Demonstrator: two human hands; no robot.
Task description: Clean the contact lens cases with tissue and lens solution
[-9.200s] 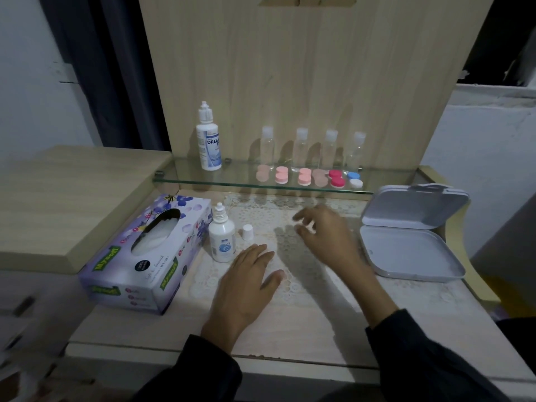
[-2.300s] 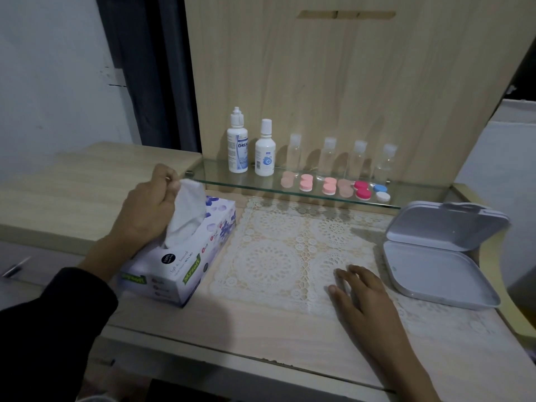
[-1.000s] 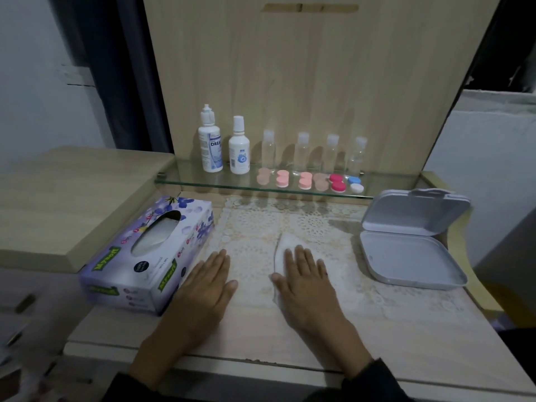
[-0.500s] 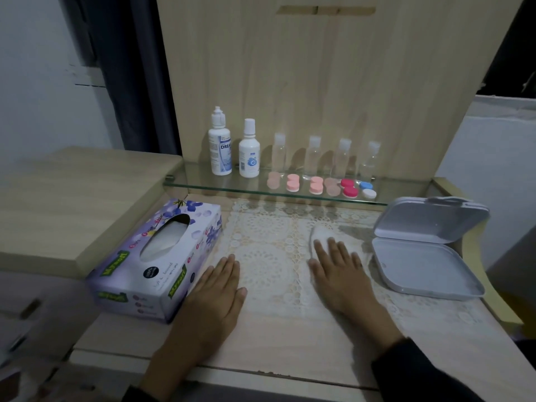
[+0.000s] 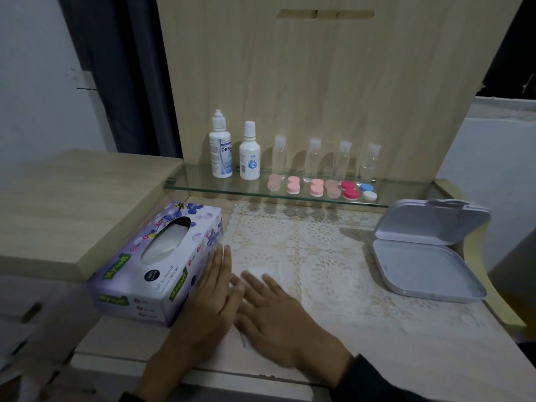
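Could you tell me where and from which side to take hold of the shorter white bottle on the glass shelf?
Best grip the shorter white bottle round its wide body, below the narrow capped neck, coming from the front. It stands upright near the wooden back panel, the taller white bottle close on its left.

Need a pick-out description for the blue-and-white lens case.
Find the clear glass shelf against the upright wooden panel. The blue-and-white lens case ends its row of small round cases, on the right. Every other case is pink or red.
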